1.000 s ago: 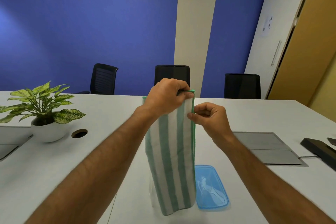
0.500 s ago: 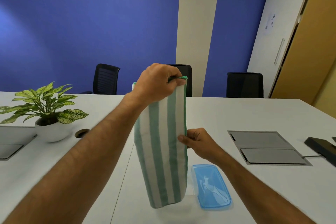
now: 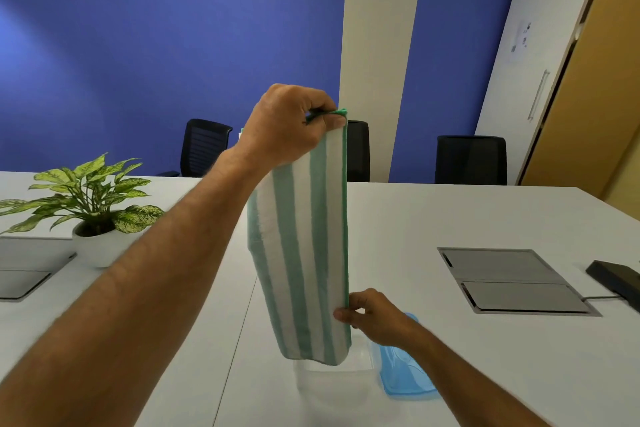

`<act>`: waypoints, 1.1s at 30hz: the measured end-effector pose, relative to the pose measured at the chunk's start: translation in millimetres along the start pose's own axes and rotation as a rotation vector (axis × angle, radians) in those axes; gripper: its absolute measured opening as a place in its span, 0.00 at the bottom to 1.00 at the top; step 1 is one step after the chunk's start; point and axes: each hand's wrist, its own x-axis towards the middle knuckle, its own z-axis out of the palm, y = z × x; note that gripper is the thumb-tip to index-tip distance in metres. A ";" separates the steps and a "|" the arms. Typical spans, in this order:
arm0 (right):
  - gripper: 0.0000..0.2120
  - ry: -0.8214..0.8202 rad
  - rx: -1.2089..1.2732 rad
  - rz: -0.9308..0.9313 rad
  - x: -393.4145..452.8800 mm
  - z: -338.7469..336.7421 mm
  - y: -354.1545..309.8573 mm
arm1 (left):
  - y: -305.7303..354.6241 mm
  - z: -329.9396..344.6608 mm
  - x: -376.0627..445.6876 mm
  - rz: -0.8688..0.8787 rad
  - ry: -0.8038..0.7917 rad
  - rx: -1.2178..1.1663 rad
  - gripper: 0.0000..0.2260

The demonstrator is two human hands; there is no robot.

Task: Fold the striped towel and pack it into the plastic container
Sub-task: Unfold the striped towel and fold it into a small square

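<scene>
Striped towel first: in the head view, our only view, it hangs in the air above the table as a long narrow strip, already folded lengthwise, its lower end just over the clear plastic container. Our left hand holds the top edge, fingers closed tight on the green hem with thumb against forefinger. Our right hand pinches the right edge near the bottom between thumb and fingertips, the other fingers curled loosely.

We judge the cloth light, soft and limp, hanging straight under its own weight and not slippery, so nothing here is fragile. Holding it at the hemmed corners and edges seems best, since the layers stay aligned there; a grip in the middle would likely let them sag apart.

A blue lid lies just right of the container, partly behind our right wrist. A potted plant stands well to the left.

We can read no brand or label; the small notice on the far cabinet is too blurred to make out.
</scene>
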 end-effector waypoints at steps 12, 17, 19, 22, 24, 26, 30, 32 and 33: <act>0.37 -0.030 -0.023 0.101 -9.1 14.5 41.1 | -8.8 -21.0 4.3 0.012 0.041 0.036 0.08; 0.39 0.012 0.089 0.141 -7.9 10.7 66.7 | -20.8 -30.8 3.6 -0.036 0.076 0.022 0.08; 0.35 0.039 0.141 0.152 -9.6 7.8 73.9 | -26.3 -32.8 1.8 -0.048 0.076 0.030 0.09; 0.28 0.089 0.210 0.144 -15.0 -1.4 74.1 | -37.3 -35.1 -2.3 -0.083 0.094 0.035 0.09; 0.17 0.128 0.229 0.133 -20.6 -8.3 72.2 | -46.8 -36.0 -6.1 -0.115 0.117 0.042 0.09; 0.19 0.190 0.254 0.128 -24.9 -16.9 76.2 | -57.7 -36.4 -12.2 -0.148 0.122 0.046 0.10; 0.20 0.297 0.294 0.162 -33.4 -31.0 84.9 | -85.0 -35.1 -29.2 -0.239 0.120 0.056 0.10; 0.14 0.304 0.315 0.158 -36.4 -37.5 87.4 | -97.3 -33.7 -38.3 -0.290 0.119 0.054 0.10; 0.11 0.287 0.328 0.152 -36.9 -40.3 88.7 | -102.0 -32.6 -42.8 -0.312 0.114 0.057 0.10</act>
